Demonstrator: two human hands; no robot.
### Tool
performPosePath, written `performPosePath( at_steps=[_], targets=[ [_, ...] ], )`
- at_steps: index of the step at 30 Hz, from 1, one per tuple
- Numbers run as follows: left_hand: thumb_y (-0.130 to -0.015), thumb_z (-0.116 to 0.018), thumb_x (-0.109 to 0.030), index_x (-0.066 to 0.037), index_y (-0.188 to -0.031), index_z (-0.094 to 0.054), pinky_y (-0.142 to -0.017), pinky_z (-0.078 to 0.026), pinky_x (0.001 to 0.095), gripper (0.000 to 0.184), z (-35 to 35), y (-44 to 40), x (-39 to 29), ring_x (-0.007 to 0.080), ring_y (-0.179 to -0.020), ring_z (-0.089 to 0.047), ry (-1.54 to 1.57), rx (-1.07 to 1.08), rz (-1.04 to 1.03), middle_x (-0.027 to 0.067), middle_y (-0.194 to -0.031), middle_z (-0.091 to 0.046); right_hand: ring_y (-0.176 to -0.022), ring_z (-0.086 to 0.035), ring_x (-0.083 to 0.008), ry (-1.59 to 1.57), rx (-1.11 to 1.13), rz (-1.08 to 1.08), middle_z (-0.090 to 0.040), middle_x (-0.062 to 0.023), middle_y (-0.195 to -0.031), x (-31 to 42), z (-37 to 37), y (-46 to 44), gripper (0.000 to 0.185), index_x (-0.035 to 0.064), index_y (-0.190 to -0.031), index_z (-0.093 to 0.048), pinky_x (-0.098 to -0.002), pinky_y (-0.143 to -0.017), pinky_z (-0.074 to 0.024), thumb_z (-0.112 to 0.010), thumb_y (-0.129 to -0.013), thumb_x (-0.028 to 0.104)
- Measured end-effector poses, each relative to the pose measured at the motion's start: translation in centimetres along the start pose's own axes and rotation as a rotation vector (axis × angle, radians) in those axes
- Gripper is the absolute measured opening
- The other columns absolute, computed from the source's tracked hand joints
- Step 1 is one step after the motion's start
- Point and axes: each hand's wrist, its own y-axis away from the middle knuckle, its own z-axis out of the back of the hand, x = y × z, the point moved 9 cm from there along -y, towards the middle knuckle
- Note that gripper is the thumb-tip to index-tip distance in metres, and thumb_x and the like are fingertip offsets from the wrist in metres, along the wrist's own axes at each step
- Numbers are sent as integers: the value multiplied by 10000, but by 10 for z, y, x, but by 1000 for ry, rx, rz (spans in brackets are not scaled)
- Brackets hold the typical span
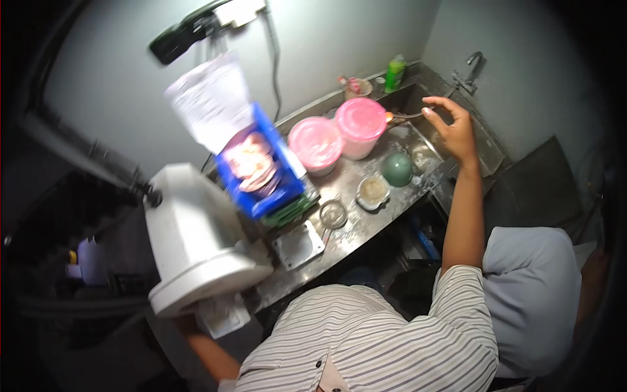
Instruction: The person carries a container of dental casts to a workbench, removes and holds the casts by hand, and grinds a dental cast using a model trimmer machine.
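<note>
My right hand [454, 129] is raised over the sink, thumb and forefinger apart. A thin curved handle [408, 116] with an orange end lies close to its fingertips; what it belongs to is unclear. Left of it stand two tubs with pink lids, one tub [361, 124] by the sink and another tub [316, 145] beside it. My left hand [187, 325] is mostly hidden below a white machine [196, 225], its fingers out of sight. Next to it is a whitish, partly see-through container or bag [225, 315], blurred; contact cannot be made out.
On the metal counter [349, 242] are a green bowl [397, 170], a small cup [373, 191], a strainer [333, 213] and a white tray [298, 245]. A blue crate [271, 202] holds bagged items. A green bottle [395, 73] stands behind the sink [486, 145]. Another person's grey clothing [532, 294] is at right.
</note>
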Motion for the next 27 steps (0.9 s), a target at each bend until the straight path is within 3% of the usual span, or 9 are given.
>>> performPosePath(
  at_steps=[4, 7, 10, 11, 14, 19, 21, 25, 27],
  targets=[
    [-1019, -521, -450, -105, -1557, -429, -1175, -313, 582, 645, 44, 54, -1, 369, -1417, -446, 17, -381, 21, 164, -1547, -474, -1047, -711, -195, -115, -113, -275, -762, -123, -1098, -213, 15, -40, 329, -14, -1160, -728, -327, -966, -530, -808, -898, 169],
    [-1015, -511, -478, -126, -1577, -407, -1207, -268, 611, 672, 68, 99, -9, 388, -1461, -403, 7, -566, 27, 165, -1586, -437, -1111, -711, -282, 39, -212, -433, -745, -179, -1175, -349, 34, -63, 453, -14, -1220, -703, -365, -1000, -526, -831, -870, 242],
    [-974, -533, -543, -134, -1596, -374, -1196, -221, 652, 762, 124, 111, -11, 375, -1501, -361, -106, -554, 264, 155, -1631, -387, -1338, -564, -427, 354, -136, -483, -609, -279, -1399, -449, 52, -106, 765, -43, -1413, -552, -452, -1119, -449, -842, -824, 350],
    [-954, -545, -571, -135, -1602, -361, -1185, -205, 668, 803, 106, 123, -11, 366, -1514, -348, -161, -518, 371, 150, -1647, -368, -1338, -564, -427, 346, -131, -479, -609, -279, -1399, -466, 57, -122, 765, -43, -1413, -552, -452, -1119, -449, -842, -824, 350],
    [-950, -558, -573, -142, -1612, -325, -1180, -224, 661, 823, 69, 180, 11, 374, -1498, -367, -151, -661, 322, 163, -1636, -376, -1449, -442, -421, 414, -4, -425, -449, -306, -1547, -535, 59, -169, 979, -61, -1539, -364, -452, -1203, -362, -865, -793, 327],
    [-944, -581, -576, -154, -1627, -266, -1172, -254, 651, 863, 23, 226, 31, 388, -1472, -399, -111, -714, 325, 184, -1617, -388, -1525, -318, -411, 545, 66, -471, -340, -289, -1622, -535, 61, -203, 1078, -44, -1588, -272, -445, -1255, -286, -876, -775, 324],
    [-941, -589, -577, -159, -1633, -242, -1168, -266, 646, 880, 13, 238, 37, 393, -1462, -412, -80, -729, 310, 193, -1610, -393, -1562, -261, -356, 652, 173, -522, -273, -220, -1680, -535, 57, -208, 1065, 12, -1621, -245, -445, -1263, -267, -834, -824, 401],
    [-935, -607, -579, -169, -1646, -194, -1161, -290, 638, 918, 5, 259, 46, 404, -1441, -438, 6, -742, 262, 210, -1595, -403, -1524, -328, -392, 776, 111, -504, -316, -268, -1642, -563, 58, -217, 1037, -46, -1575, -307, -460, -1244, -297, -822, -825, 453],
    [-933, -616, -580, -174, -1652, -170, -1158, -303, 634, 939, 6, 270, 49, 410, -1431, -451, 62, -739, 241, 218, -1588, -408, -1519, -336, -392, 756, 102, -415, -352, -258, -1627, -618, 60, -225, 984, -38, -1564, -340, -465, -1243, -300, -805, -826, 418]
  ],
)
